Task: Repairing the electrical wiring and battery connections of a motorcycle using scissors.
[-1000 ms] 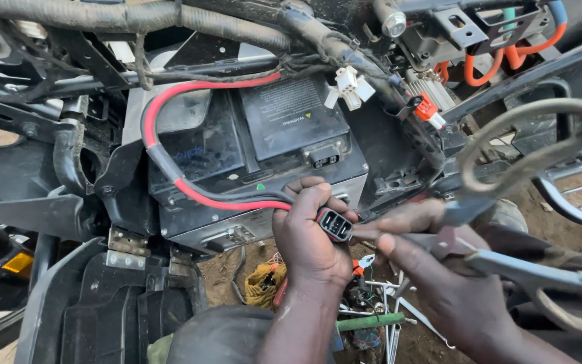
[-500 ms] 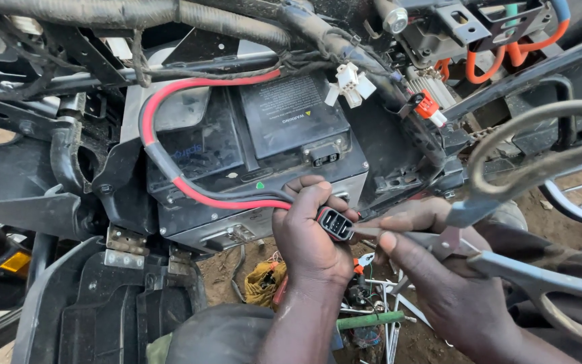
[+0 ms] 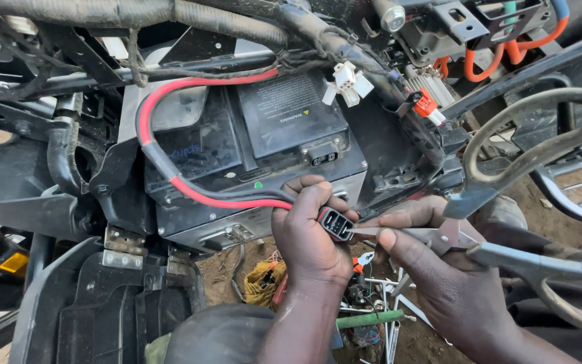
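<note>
Left hand: the left hand point(image 3: 308, 239) pinches a black two-slot connector point(image 3: 335, 224) between thumb and fingers, its open face turned toward the other hand.

Right hand: the right hand point(image 3: 439, 269) is closed around the blades of a large pair of scissors point(image 3: 506, 195), the point point(image 3: 357, 231) touching the connector's face; the loop handles stick up and out to the right.

Connector: it hangs on a red and black cable point(image 3: 170, 172) that loops over the top of the black battery box point(image 3: 257, 155) in the vehicle frame, just in front of the box's lower front edge.

Below: loose tools and wire scraps point(image 3: 372, 303) lie on the dirt ground.

Risk, short: I judge that if the cable is live, a steel point bridging both slots could spark.

Risk, slip: the hand grips bare blades, so a jerk could cut the palm, or drive the point into the left thumb close beside it.

Risk, damage: prying hard could bend a terminal or crack the housing.

Risk, snag: the heavy handles swing free and could catch on the nearby frame bars.
</note>
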